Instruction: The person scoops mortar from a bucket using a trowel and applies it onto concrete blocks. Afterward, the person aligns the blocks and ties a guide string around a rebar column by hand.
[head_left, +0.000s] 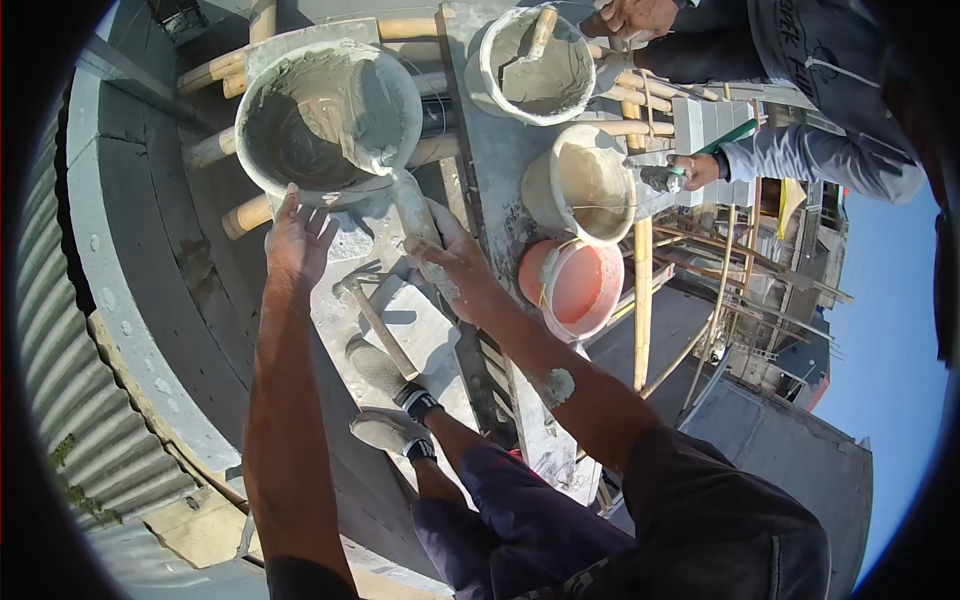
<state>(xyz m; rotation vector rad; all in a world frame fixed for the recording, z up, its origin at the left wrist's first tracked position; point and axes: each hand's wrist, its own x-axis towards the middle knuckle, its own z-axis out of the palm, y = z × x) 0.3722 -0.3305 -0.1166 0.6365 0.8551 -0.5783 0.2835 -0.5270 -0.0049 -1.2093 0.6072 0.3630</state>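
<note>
Wet grey mortar fills part of a large round bucket [405, 110] at the upper left. My right hand [450, 262] is wrapped round the pale handle of a trowel [415, 208], whose head reaches over the bucket's near rim into the mortar. At the same rim, further left, my left hand [298, 240] has its fingers spread, with fingertips at or against the bucket's outer wall. Below the trowel a hammer [383, 333] lies across a pale slab [425, 325], beside my feet.
A co-worker's hand [697, 171] holds a green-handled tool at the right; their other hand [640, 18] is above. Nearby stand a mortar bucket [480, 85], a pale bucket [540, 185] and a red bucket [535, 268]. Bamboo poles [642, 300] and a corrugated roof [110, 430] flank the planks.
</note>
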